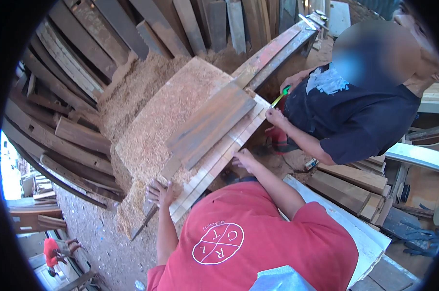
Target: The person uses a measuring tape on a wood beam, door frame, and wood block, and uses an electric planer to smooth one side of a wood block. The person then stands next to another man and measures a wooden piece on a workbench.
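Observation:
My left hand [160, 193] lies with its fingers spread at the near end of the shaving-covered bench, beside a pale wooden strip [197, 185]. My right hand [245, 160] rests at the bench's near edge, touching the strip's side with its fingers laid out. Between and beyond my hands a wide brown plank [212, 126] lies slantwise on the bench, with a narrower piece of wood [171, 167] poking out from under its lower end. Neither hand is on the plank. Across from my right hand, a co-worker in a dark T-shirt [360, 104] holds a green and yellow tape measure [280, 96].
Wood shavings [151, 126] heap over the bench and spill to the floor. Many boards [166, 29] lean along the far and left sides. Stacked planks [345, 186] and a white panel [370, 252] stand at right. Another person in orange [52, 252] is at lower left.

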`<act>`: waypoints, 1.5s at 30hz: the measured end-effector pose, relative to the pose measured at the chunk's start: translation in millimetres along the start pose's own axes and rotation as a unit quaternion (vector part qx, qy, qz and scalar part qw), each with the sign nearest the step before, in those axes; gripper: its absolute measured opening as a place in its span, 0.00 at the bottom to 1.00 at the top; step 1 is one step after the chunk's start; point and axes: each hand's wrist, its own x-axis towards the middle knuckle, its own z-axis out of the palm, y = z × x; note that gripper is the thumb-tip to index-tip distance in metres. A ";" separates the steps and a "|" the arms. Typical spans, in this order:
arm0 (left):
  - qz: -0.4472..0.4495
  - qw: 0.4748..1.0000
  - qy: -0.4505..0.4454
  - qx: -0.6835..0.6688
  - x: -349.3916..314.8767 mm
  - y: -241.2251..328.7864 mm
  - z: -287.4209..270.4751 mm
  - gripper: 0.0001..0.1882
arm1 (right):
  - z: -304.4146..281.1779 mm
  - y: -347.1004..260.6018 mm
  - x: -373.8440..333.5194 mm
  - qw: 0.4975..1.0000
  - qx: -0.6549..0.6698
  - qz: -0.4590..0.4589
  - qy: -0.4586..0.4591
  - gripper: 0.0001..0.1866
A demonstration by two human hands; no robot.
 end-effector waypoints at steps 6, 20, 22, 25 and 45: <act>0.091 0.981 0.172 0.016 -17.2 -45.2 11.6 0.41 | -4.7 26.7 41.5 0.992 0.121 -0.019 -0.021 0.19; -0.031 0.879 -0.009 -0.476 -82.8 -107.7 75.5 0.40 | -1.6 21.4 34.9 0.990 0.134 -0.030 -0.021 0.18; -0.045 0.876 -0.026 -0.479 -85.8 -99.0 63.1 0.36 | -2.8 21.9 37.4 0.988 0.151 -0.019 -0.016 0.19; -0.105 0.849 -0.065 -0.514 -101.4 -79.0 36.3 0.34 | -5.1 20.4 42.4 0.985 0.174 -0.011 -0.005 0.20; -0.167 0.841 -0.133 -0.497 -81.8 -107.1 50.7 0.37 | -11.6 15.7 37.9 0.982 0.180 -0.049 0.004 0.14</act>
